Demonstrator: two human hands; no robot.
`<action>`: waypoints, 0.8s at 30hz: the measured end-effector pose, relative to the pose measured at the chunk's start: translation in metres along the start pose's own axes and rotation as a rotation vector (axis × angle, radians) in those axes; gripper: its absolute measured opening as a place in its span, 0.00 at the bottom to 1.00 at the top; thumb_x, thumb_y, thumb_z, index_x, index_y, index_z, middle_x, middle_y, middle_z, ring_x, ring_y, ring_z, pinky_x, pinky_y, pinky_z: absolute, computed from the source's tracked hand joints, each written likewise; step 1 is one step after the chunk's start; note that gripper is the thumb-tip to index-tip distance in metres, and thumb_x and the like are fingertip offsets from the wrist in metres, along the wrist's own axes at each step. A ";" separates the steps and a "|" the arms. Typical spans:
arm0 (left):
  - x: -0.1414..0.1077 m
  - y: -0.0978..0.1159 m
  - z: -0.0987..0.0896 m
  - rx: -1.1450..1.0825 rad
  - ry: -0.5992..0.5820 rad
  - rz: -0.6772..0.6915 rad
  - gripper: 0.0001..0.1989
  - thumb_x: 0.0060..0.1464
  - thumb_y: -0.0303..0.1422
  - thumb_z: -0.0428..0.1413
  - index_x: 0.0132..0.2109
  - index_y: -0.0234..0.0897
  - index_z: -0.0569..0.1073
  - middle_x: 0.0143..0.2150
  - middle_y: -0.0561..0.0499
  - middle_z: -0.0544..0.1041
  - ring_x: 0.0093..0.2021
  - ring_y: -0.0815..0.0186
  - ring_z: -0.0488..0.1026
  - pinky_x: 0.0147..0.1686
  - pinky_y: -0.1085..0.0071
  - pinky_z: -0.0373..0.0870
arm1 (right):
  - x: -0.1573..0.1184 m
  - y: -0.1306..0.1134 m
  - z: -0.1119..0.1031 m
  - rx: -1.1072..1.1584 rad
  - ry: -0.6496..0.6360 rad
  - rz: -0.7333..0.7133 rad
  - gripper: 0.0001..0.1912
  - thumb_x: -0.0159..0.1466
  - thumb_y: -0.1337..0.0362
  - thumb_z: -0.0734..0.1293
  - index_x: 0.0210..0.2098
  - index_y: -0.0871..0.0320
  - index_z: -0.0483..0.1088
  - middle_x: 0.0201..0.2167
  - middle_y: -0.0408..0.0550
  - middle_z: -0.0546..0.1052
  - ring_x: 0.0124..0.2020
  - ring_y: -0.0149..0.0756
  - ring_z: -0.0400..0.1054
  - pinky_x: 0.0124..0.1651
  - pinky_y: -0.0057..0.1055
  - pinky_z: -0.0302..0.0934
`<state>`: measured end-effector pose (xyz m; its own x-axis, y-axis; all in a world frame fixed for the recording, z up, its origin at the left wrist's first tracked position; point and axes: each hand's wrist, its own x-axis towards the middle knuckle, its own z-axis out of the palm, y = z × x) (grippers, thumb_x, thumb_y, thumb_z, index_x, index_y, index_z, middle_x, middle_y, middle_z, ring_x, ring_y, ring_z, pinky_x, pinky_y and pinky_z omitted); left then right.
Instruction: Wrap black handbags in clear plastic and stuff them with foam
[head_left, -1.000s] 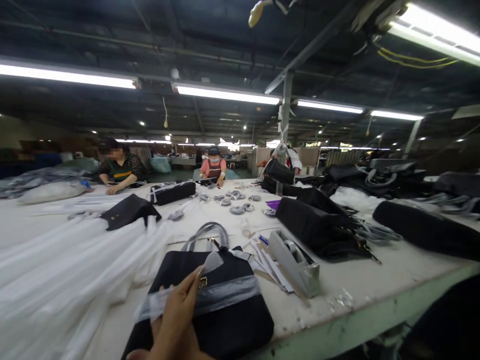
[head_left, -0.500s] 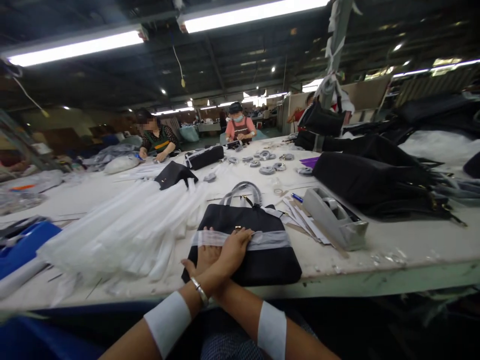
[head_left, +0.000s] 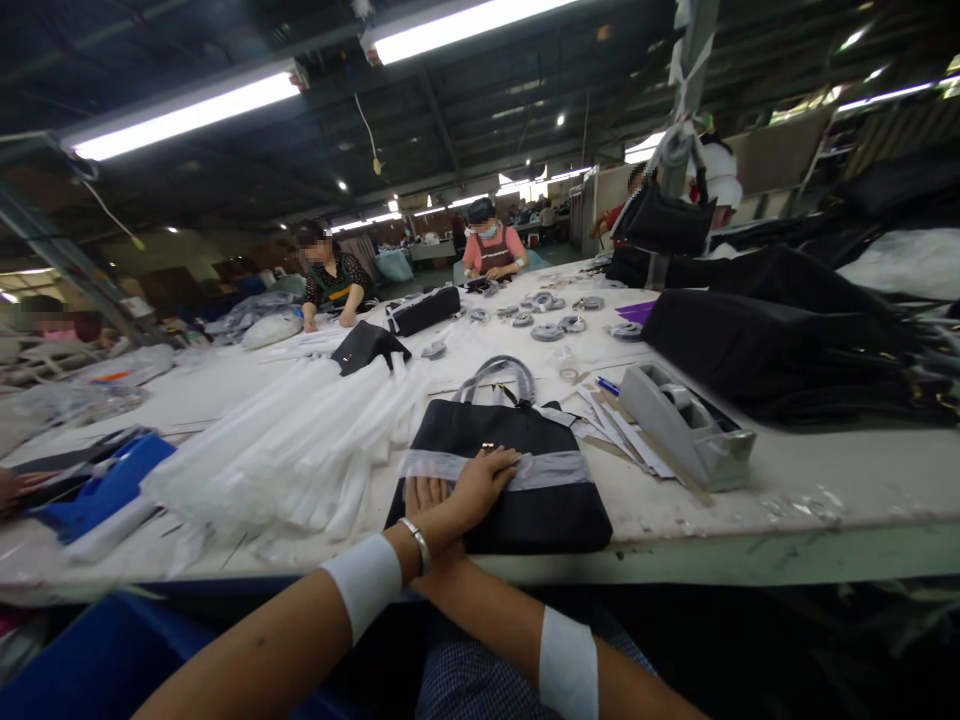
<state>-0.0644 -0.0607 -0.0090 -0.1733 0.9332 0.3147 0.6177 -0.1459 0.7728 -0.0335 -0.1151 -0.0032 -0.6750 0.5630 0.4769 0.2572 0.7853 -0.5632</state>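
A black handbag (head_left: 525, 520) lies flat at the table's near edge, its grey-wrapped handles (head_left: 517, 372) pointing away from me. A translucent white strip (head_left: 551, 469) crosses its front below a small gold clasp. My forearms cross at the wrists. My left hand (head_left: 480, 488), with a silver bangle at its wrist, rests on the strip near the middle of the bag, fingers stretched out. Reaching under it, my right hand (head_left: 426, 496) presses flat on the strip's left part; its thumb side is partly hidden by my left hand. Neither hand grasps anything.
White plastic strips (head_left: 277, 460) lie to the left, near a blue object (head_left: 112, 490). Right of the bag are paper slips (head_left: 626, 435) and a grey tape dispenser (head_left: 679, 425). Black bags (head_left: 765, 350) pile up at right. Two people (head_left: 334, 275) work across the table.
The view has shifted slightly left, so the scene sits further right. My hands stay on the bag, with the left hand slightly lower on it. A hand has come into view at the far left.
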 end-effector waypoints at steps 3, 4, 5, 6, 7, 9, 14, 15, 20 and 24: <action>0.018 0.017 0.004 0.008 -0.126 0.065 0.12 0.56 0.33 0.58 0.48 0.46 0.79 0.50 0.52 0.79 0.59 0.56 0.70 0.64 0.56 0.58 | -0.026 -0.017 0.001 0.030 -0.086 -0.011 0.28 0.66 0.62 0.61 0.65 0.57 0.58 0.64 0.53 0.64 0.62 0.52 0.59 0.64 0.48 0.53; 0.021 0.020 0.005 0.030 -0.157 0.092 0.13 0.57 0.33 0.57 0.49 0.45 0.78 0.51 0.52 0.79 0.59 0.57 0.70 0.64 0.56 0.57 | -0.037 -0.021 -0.006 0.065 -0.126 -0.071 0.30 0.66 0.61 0.61 0.66 0.58 0.57 0.64 0.55 0.64 0.62 0.51 0.59 0.64 0.47 0.54; 0.022 0.020 0.005 0.062 -0.178 0.119 0.14 0.58 0.32 0.55 0.51 0.45 0.77 0.53 0.51 0.78 0.60 0.58 0.69 0.65 0.56 0.56 | -0.049 -0.023 -0.017 0.116 -0.154 -0.127 0.30 0.65 0.59 0.63 0.65 0.58 0.59 0.62 0.55 0.67 0.61 0.49 0.62 0.62 0.45 0.57; 0.022 0.020 0.005 0.099 -0.190 0.143 0.15 0.60 0.32 0.53 0.52 0.44 0.77 0.54 0.51 0.77 0.61 0.58 0.68 0.65 0.56 0.55 | -0.059 -0.022 -0.032 0.176 -0.206 -0.231 0.29 0.64 0.57 0.65 0.63 0.58 0.62 0.59 0.54 0.71 0.58 0.47 0.65 0.61 0.41 0.60; 0.020 0.019 0.006 0.135 -0.195 0.162 0.15 0.61 0.32 0.52 0.53 0.44 0.76 0.55 0.51 0.76 0.62 0.59 0.67 0.66 0.55 0.54 | -0.068 -0.017 -0.050 0.220 -0.243 -0.351 0.24 0.64 0.59 0.65 0.59 0.57 0.67 0.53 0.51 0.76 0.54 0.43 0.69 0.58 0.37 0.63; 0.016 0.017 0.007 0.180 -0.178 0.180 0.16 0.63 0.32 0.50 0.54 0.44 0.75 0.56 0.50 0.75 0.62 0.60 0.67 0.66 0.54 0.54 | -0.079 0.005 -0.089 0.197 -0.168 -0.392 0.16 0.67 0.65 0.61 0.52 0.54 0.73 0.45 0.48 0.80 0.47 0.38 0.73 0.57 0.37 0.64; 0.011 0.015 0.014 0.088 -0.035 0.190 0.14 0.63 0.30 0.50 0.52 0.42 0.76 0.54 0.49 0.78 0.60 0.62 0.70 0.65 0.56 0.57 | -0.073 0.100 -0.152 -0.158 0.084 -0.185 0.18 0.66 0.63 0.62 0.54 0.54 0.72 0.54 0.52 0.75 0.56 0.45 0.68 0.63 0.52 0.57; 0.011 0.016 0.015 0.043 0.012 0.187 0.15 0.63 0.30 0.50 0.52 0.42 0.76 0.54 0.49 0.77 0.59 0.63 0.70 0.64 0.57 0.58 | -0.071 0.117 -0.155 -0.215 0.076 -0.152 0.19 0.65 0.61 0.63 0.54 0.56 0.72 0.55 0.55 0.74 0.58 0.48 0.67 0.62 0.54 0.58; 0.003 0.032 0.015 -0.102 0.190 0.199 0.14 0.65 0.32 0.48 0.52 0.40 0.76 0.55 0.47 0.77 0.59 0.63 0.70 0.62 0.61 0.62 | -0.066 0.147 -0.149 -0.306 0.020 -0.149 0.21 0.66 0.57 0.63 0.54 0.58 0.72 0.55 0.56 0.74 0.59 0.50 0.65 0.61 0.53 0.59; -0.004 0.042 0.015 -0.046 0.279 0.194 0.12 0.64 0.33 0.51 0.48 0.41 0.78 0.51 0.47 0.77 0.55 0.62 0.71 0.59 0.63 0.65 | -0.059 0.136 -0.146 -0.296 0.164 -0.035 0.21 0.67 0.53 0.61 0.53 0.58 0.70 0.49 0.57 0.77 0.51 0.48 0.71 0.53 0.47 0.66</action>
<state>-0.0265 -0.0654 0.0135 -0.2630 0.7617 0.5921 0.6257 -0.3325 0.7056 0.1422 -0.0042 -0.0094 -0.5729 0.5494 0.6083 0.4418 0.8321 -0.3354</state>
